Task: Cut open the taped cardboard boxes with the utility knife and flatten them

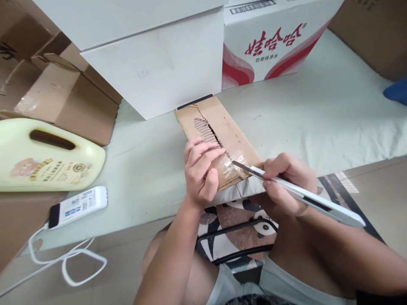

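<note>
A flat cardboard box [233, 131] lies on the pale green cloth, with a torn slit along its middle that bares ribbed corrugation. Clear tape, crumpled and shiny, covers its near end. My left hand [203, 169] rests on the box's left side, fingers spread flat beside the slit. In my right hand [291, 180] is a white utility knife [313, 197], gripped between thumb and fingers. Its extended blade points left, and the tip meets the cardboard at the taped end of the slit, just right of my left fingers.
Behind the box stand a large white box [165, 67] and a white-and-red carton [267, 51]. To the left are a yellow jug [51, 156], brown cartons [70, 93] and a white device [79, 207] with a cable [66, 256]. The table's front edge runs beneath my hands.
</note>
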Tool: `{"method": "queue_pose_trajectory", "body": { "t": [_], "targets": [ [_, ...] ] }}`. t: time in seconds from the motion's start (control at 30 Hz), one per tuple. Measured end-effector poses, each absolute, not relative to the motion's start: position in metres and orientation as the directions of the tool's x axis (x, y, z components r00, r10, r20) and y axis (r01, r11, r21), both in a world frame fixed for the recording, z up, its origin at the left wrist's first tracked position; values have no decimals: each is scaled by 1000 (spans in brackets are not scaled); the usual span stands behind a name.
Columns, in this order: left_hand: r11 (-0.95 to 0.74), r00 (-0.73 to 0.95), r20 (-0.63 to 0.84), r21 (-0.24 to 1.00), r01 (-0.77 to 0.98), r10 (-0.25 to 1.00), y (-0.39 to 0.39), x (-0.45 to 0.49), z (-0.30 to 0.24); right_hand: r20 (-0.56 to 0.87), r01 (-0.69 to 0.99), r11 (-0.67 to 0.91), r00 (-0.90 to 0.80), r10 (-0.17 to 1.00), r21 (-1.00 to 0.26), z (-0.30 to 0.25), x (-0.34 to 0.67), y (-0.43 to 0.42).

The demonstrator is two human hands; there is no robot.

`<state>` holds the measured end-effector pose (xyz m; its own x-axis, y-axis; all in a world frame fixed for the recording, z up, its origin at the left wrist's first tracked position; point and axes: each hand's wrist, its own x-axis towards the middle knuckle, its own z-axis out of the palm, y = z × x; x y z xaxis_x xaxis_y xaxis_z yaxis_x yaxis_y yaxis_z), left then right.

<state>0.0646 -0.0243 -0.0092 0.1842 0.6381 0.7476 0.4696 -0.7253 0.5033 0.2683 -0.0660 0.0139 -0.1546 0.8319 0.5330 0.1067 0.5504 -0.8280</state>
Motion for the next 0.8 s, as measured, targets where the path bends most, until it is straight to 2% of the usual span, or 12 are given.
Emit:
{"method": "queue_pose_trajectory", "body": {
  "t": [0.8],
  "targets": [
    [-709,204,740,471,524,642,-24,63,-8,537,86,553,-154,829,-829,16,268,-66]
  ]
}}
